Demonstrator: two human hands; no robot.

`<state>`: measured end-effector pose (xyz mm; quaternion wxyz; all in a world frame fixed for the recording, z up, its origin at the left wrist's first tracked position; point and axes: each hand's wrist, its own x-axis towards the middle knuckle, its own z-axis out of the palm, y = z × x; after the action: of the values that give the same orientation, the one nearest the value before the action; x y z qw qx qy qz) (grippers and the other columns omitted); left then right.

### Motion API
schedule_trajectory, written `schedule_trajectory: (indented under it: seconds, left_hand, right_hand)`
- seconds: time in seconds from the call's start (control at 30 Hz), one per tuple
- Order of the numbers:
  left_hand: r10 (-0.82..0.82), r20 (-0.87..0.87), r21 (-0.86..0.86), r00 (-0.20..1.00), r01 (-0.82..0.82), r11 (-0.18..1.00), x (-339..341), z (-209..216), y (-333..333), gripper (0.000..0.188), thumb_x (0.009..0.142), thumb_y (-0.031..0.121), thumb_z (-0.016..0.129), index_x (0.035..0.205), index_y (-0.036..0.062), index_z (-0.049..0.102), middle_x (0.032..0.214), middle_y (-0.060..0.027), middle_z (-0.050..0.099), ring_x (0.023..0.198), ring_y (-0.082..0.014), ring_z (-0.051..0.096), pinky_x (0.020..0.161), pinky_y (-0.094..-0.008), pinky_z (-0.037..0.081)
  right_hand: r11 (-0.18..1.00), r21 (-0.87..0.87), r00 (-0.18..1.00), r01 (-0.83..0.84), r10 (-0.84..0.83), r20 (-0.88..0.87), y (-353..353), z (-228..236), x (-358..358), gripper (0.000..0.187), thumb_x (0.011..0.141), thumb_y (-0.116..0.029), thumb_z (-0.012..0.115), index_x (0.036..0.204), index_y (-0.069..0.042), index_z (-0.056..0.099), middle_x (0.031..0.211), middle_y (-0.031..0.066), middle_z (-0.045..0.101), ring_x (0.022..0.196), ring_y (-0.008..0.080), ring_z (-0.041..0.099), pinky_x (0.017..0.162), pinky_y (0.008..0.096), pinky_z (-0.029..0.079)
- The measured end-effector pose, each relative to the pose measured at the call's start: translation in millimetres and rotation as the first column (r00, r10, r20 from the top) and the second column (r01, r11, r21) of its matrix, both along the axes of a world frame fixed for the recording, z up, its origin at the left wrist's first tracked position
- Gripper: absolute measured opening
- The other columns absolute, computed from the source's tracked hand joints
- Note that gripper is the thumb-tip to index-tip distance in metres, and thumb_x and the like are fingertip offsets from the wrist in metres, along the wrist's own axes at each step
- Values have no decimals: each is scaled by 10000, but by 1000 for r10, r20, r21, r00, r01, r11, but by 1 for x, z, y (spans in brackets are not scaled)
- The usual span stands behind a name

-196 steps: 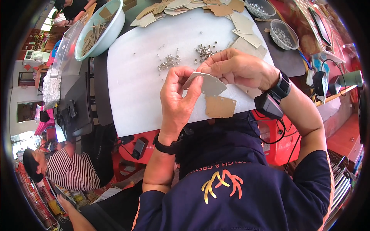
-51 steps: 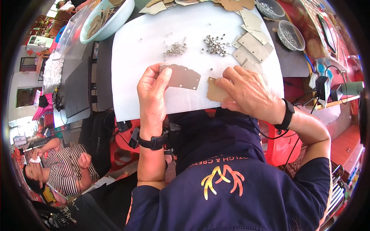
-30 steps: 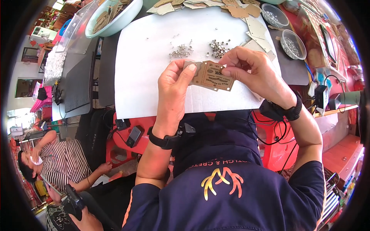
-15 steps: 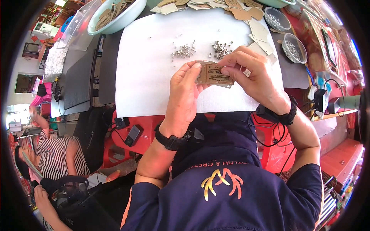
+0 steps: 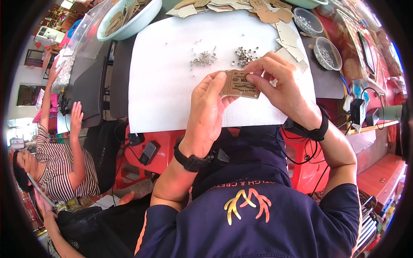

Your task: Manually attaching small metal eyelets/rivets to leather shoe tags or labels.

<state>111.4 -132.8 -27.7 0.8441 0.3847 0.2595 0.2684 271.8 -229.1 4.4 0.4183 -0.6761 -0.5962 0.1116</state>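
Observation:
A small brown printed card (image 5: 241, 86) with holes at its corners is held up above the near part of the white sheet (image 5: 167, 86). My left hand (image 5: 205, 105) is closed on the card's left edge, thumb on top. At its upper right corner, my right hand (image 5: 279, 84) pinches the card between thumb and fingers. Whether the right fingertips also hold a small rivet is hidden. Just beyond the hands lie a loose pile of silvery rivet parts (image 5: 203, 59) and a darker heap of small metal caps (image 5: 245, 56).
Brown and pale cards (image 5: 241, 6) are heaped along the far edge, with more cards (image 5: 287, 36) at the right. Clear bowls (image 5: 328, 53) of small metal parts stand beyond them. A pale green basin (image 5: 150, 15) is far left. Another person (image 5: 71, 167) sits at the left.
The card has tilted slightly in my hands, and a pale layer that stuck out at its lower edge shows less. The person at the left has raised both arms toward the neighbouring table.

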Motion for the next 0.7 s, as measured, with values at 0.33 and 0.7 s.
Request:
schedule_trajectory:
  seconds: [0.33,0.7]
  left_hand:
    - [22,42,-16,999,-21,1000,1,-3,-2,264,987,240,534,1138,26,568,1105,-82,630,995,-158,596,873,-363,476]
    - [25,18,35,1000,-26,999,2,-4,-2,273,976,219,575,1141,3,553,1086,-103,637,985,-156,619,910,-353,489]
  right_hand:
    - [1000,1,999,5,-5,-44,-3,-5,3,121,854,-87,679,971,-58,669,834,96,609,665,202,606,602,315,491]
    - [996,-84,996,11,-19,-90,0,-2,5,127,852,-92,677,968,-43,667,813,97,620,655,194,594,595,319,486]
